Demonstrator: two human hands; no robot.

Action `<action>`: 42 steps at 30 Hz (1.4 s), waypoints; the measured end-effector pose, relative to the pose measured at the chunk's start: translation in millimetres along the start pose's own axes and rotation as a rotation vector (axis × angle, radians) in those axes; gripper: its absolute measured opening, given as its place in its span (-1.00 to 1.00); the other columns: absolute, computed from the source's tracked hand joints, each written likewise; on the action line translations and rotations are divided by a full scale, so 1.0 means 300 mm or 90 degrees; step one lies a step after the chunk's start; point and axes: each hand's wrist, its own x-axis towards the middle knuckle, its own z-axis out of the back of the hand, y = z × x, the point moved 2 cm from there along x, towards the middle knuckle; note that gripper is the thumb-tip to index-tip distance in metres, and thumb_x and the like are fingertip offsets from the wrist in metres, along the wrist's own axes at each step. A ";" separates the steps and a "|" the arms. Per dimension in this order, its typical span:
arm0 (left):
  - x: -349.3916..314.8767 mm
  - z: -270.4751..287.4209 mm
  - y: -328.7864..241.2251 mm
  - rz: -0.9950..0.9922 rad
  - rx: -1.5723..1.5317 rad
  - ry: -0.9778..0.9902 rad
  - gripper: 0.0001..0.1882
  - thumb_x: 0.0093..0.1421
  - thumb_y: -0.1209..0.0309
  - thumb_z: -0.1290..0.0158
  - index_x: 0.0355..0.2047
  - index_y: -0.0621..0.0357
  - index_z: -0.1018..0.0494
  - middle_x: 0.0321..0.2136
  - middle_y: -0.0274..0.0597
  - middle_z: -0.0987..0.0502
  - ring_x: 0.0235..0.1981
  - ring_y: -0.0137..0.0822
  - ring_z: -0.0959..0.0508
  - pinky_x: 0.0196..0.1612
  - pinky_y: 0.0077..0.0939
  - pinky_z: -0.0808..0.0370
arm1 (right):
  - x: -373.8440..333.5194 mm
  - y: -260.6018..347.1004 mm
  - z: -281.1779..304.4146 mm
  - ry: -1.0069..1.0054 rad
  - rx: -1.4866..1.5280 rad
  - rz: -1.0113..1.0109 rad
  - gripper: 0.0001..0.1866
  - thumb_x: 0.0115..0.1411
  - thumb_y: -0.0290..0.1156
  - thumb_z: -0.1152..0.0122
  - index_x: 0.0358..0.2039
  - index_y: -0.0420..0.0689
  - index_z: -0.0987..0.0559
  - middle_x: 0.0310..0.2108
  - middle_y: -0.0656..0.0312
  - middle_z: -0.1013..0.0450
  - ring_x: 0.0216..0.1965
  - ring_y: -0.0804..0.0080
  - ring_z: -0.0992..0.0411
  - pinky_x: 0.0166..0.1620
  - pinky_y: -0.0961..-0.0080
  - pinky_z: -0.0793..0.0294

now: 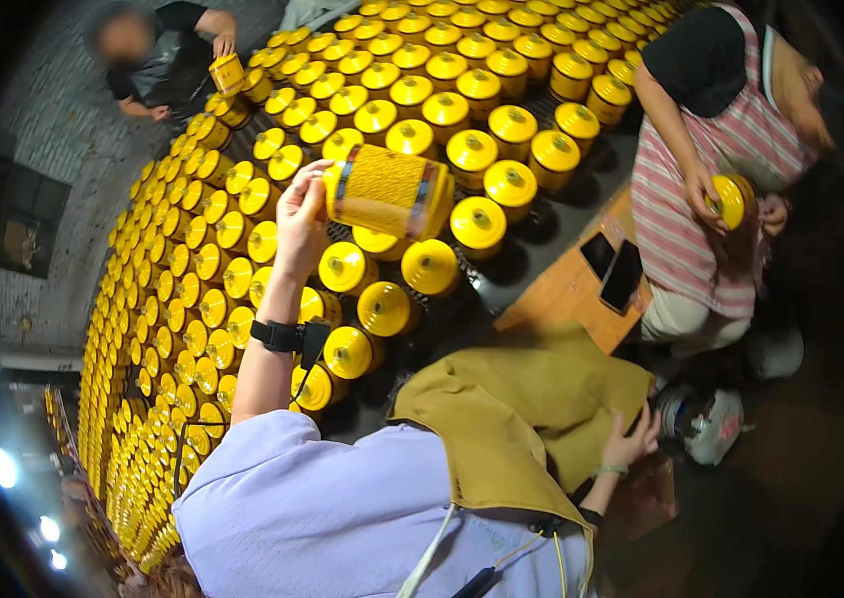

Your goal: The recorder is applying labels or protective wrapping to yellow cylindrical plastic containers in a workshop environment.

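Observation:
My left hand (304, 199), on a raised and outstretched arm, grips one end of a yellow cylindrical canister (382, 191). It lies sideways in the air, with a textured yellow wall and dark patterned bands near both ends. Below and beyond it, many like canisters (479, 224) stand upright in rows, their round yellow tops each with a small centre fitting. Down by my lap, my right hand (631, 439) has its fingers apart at the edge of my olive apron (531, 399). Nothing shows in it.
At the right, a person in a striped apron (686, 199) holds another yellow canister (731, 201). Two dark phones (622, 276) lie on a wooden board (571, 299). A second person (177, 60) handles a canister at the far left. A plastic bag (716, 429) sits beside my right hand.

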 end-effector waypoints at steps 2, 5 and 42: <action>0.015 0.124 -0.024 -0.015 -0.064 -0.035 -0.79 0.39 0.43 0.09 -0.07 0.22 -0.47 -0.05 -0.27 -0.49 -0.15 -0.49 -0.50 -0.08 -0.59 -0.45 | 0.030 -0.088 -0.040 -0.023 0.100 -0.107 -0.63 0.25 -0.23 -0.15 0.05 0.01 -0.54 0.12 0.08 -0.38 0.09 0.05 -0.33 0.15 0.23 -0.26; 0.019 0.254 -0.027 -0.044 -0.121 -0.042 -0.76 0.39 0.43 0.09 -0.03 0.25 -0.45 -0.05 -0.22 -0.52 -0.04 -0.43 -0.51 0.07 -0.51 -0.43 | 0.086 -0.197 -0.106 -0.062 0.237 -0.127 -0.66 0.39 -0.32 0.06 0.03 -0.22 -0.53 0.02 0.00 -0.49 0.02 0.11 -0.45 0.11 0.36 -0.37; 0.306 0.182 0.472 -0.188 0.909 0.020 -0.72 0.09 0.30 -0.21 -0.40 0.28 -0.43 -0.35 0.09 -0.48 -0.32 0.13 -0.49 -0.27 -0.09 -0.46 | 0.176 0.093 0.228 0.003 0.233 -0.185 -0.72 0.34 -0.30 0.00 -0.33 -0.25 -0.54 -0.44 0.10 -0.55 -0.40 0.30 -0.51 -0.27 0.39 -0.44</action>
